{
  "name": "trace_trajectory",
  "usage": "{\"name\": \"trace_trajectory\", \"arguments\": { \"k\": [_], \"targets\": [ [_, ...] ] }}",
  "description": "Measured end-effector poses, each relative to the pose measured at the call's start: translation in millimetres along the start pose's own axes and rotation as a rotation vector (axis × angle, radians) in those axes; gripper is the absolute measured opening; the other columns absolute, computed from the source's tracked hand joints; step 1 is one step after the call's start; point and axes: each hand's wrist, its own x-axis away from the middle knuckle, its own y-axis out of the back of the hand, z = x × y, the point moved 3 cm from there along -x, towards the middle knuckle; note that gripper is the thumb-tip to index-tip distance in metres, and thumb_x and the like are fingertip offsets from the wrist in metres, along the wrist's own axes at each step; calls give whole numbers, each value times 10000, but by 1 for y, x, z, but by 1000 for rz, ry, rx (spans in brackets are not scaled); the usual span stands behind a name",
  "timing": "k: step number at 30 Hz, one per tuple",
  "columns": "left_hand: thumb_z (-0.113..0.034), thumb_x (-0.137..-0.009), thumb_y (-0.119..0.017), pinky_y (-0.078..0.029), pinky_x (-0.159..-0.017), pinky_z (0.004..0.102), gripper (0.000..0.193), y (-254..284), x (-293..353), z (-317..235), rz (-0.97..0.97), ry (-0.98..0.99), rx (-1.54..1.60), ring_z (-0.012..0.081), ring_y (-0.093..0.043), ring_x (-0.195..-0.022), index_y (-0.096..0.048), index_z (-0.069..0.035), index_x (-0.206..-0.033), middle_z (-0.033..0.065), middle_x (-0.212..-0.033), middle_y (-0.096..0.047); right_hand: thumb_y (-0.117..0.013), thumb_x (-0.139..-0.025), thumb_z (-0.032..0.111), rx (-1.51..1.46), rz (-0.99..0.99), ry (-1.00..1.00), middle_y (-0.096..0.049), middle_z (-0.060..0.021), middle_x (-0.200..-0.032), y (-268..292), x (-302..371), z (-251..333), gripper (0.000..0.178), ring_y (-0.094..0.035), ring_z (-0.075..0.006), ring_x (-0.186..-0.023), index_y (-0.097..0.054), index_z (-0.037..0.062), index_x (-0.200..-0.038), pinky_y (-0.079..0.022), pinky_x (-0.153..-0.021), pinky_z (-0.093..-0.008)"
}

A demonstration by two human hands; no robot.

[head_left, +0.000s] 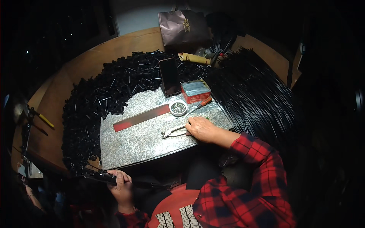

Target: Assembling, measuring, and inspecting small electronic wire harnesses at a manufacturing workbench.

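Note:
My right hand (203,129) is over the handles of a pair of silver pliers (173,133) lying on the speckled grey board (133,148). Its fingers are curled round the handle ends. Below the board's near left corner, my left hand (122,187) is closed on a black part with thin rods (99,175); its exact kind is too dark to make out. Just beyond the pliers are a small round white dish (178,108) of tiny metal pieces and a screwdriver (205,102) with an orange handle.
A flat reddish-grey bar (141,117) lies on the board. Behind it stand a phone (169,76) on a stand and a red box (195,91) of thin rods. Black fittings (125,76) heap up left; long black rods (254,91) lie right. A bag (182,28) stands behind.

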Motion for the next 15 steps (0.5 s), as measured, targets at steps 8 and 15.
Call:
{"name": "trace_trajectory", "arguments": {
  "k": [8,15],
  "targets": [
    [-22,-908,-483,-466,-602,284,70,-6,5,-10,-28,9,-5,151,-512,-610,-451,-53,-854,76,-720,-528,-572,-888,228,-407,-120,-107,-532,-168,-750,19,-13,45,237,-575,-336,-664,-504,12,-820,-443,-558,-401],
    [26,-879,-561,-508,-751,341,172,-13,2,4,94,104,15,179,-608,-692,-413,-58,-854,67,-718,-571,-695,-762,147,-515,-58,55,-528,-155,-850,68,-24,91,248,-542,-328,-777,-485,23,-808,-420,-675,-434]
  ]
}}
